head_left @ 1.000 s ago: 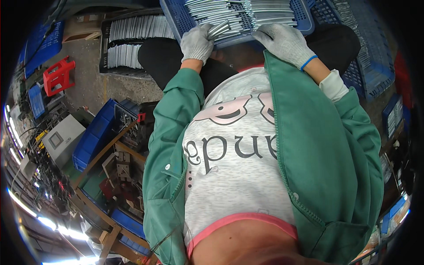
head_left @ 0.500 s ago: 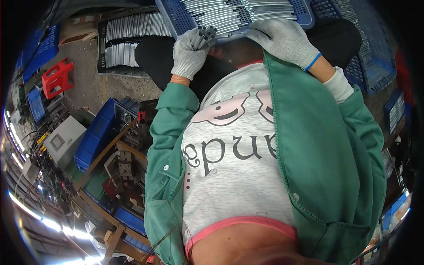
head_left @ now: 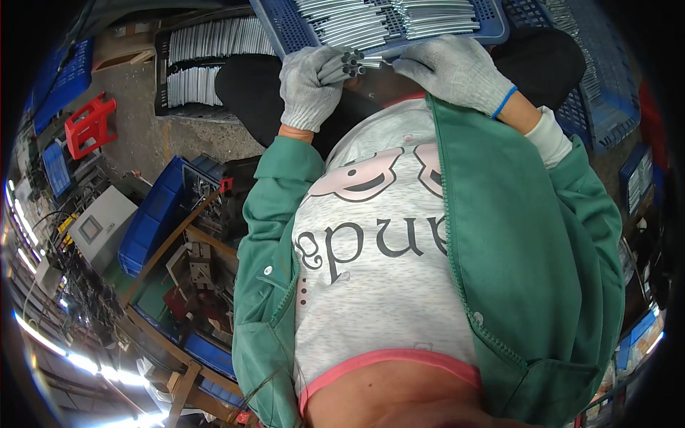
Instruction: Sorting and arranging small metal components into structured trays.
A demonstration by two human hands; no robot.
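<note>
My left hand (head_left: 310, 87), in a white knitted glove, is wrapped round a small bundle of grey metal tubes (head_left: 342, 67) whose open ends point to the right. A shinier metal tube (head_left: 370, 64) juts out beyond the bundle. My gloved right hand (head_left: 457, 75) has its thumb and forefinger closed at the far end of that tube. Just beyond both hands, a blue plastic crate (head_left: 492, 32) holds rows of silver tubes (head_left: 349, 25), apparently resting over my lap.
A black crate (head_left: 163, 96) of tubes stands on the floor to the left, and more blue crates (head_left: 606, 107) to the right. Farther left are a red stool (head_left: 91, 127), a blue bin (head_left: 150, 221) and a grey control box (head_left: 100, 225).
The bundle in my left hand has turned from pointing toward me to pointing right. A shiny tube now shows between the two hands, with my right fingertips at its end.
</note>
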